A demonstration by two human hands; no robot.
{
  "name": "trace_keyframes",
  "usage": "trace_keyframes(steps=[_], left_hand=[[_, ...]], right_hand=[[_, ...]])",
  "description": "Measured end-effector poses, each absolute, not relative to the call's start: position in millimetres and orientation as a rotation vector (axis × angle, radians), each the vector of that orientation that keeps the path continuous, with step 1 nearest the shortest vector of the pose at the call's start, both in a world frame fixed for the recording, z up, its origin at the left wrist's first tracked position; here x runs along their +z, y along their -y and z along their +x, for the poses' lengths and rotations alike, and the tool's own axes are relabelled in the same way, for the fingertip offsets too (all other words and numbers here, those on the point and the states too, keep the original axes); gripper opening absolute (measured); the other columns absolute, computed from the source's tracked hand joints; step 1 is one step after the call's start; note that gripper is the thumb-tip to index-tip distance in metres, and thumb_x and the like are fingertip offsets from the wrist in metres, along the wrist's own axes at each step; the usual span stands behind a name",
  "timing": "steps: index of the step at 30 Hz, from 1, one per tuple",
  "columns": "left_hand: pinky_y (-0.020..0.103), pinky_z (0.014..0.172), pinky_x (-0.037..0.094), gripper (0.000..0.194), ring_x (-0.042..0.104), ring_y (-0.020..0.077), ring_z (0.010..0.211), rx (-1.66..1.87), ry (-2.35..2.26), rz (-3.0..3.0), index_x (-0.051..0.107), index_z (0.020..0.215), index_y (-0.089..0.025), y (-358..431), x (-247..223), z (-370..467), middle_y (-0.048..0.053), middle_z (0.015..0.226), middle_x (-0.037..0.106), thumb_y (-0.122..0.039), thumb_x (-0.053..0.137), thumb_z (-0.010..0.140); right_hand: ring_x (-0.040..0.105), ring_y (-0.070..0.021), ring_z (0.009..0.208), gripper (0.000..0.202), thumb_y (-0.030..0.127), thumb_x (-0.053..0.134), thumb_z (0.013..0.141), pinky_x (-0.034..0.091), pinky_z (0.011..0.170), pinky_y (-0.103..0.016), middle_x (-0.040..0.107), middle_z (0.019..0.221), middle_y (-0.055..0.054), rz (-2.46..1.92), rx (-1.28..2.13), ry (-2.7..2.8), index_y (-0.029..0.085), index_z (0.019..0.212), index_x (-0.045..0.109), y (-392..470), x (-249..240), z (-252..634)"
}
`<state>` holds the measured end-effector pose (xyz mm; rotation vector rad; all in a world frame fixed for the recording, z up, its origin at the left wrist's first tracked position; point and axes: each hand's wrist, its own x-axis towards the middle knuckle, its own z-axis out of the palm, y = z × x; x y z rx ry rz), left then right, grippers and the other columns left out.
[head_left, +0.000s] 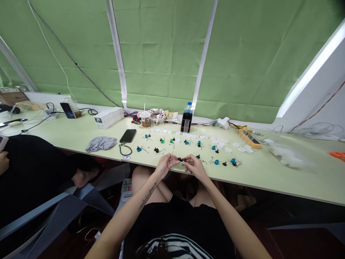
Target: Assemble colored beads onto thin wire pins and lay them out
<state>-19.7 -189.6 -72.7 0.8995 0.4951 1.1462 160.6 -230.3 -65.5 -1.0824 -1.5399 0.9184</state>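
A small black part (181, 159) is pinched between both hands just over the table's front edge; its exact kind is too small to make out. My left hand (165, 164) grips it from the left with thumb and fingers. From the right, the fingertips of my right hand (195, 166) close on its other end. Beyond and beside the hands lie several small sets of blue, green and black parts with thin bent metal pins, such as a blue piece (216, 162) and a black piece (156, 150). A row of white round caps (220, 145) runs behind them.
A dark phone (128, 135) with a strap and a grey cloth (101, 143) lie to the left. Behind stand a white box (109, 117), a drink cup (146, 119) and a bottle (189, 104). A yellow meter (249, 139) lies right. Another person sits at far left.
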Motion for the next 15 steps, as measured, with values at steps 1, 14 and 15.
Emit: trace_keyframes(steps=[1,14,15], left_hand=[[0.028,0.078,0.053,0.03,0.068,0.019,0.075,1.146,-0.496,0.901,0.062,0.081,-0.007,189.5,-72.9,-19.7,0.014,0.077,0.068,-0.034,0.051,0.087],[0.027,0.077,0.053,0.032,0.068,0.0191,0.075,1.136,-0.487,0.909,0.062,0.082,-0.006,187.0,-75.8,-20.3,0.013,0.077,0.068,-0.036,0.051,0.087],[0.027,0.077,0.053,0.031,0.068,0.0191,0.075,1.136,-0.488,0.908,0.062,0.082,-0.006,186.9,-76.0,-20.2,0.013,0.077,0.068,-0.036,0.051,0.087]], right_hand=[[0.06,-0.0135,0.052,0.033,0.046,0.062,0.074,0.045,0.034,-0.02,0.06,0.071,0.0,-1.086,0.918,1.541,0.019,0.092,0.052,230.1,-65.6,160.6],[0.06,-0.0137,0.051,0.034,0.048,0.062,0.074,0.044,0.035,-0.021,0.062,0.07,-0.001,-1.097,0.924,1.535,0.019,0.089,0.053,230.6,-64.5,160.0],[0.06,-0.0139,0.051,0.034,0.048,0.062,0.073,0.044,0.035,-0.021,0.062,0.07,-0.001,-1.098,0.923,1.535,0.019,0.089,0.054,230.6,-64.3,159.9]])
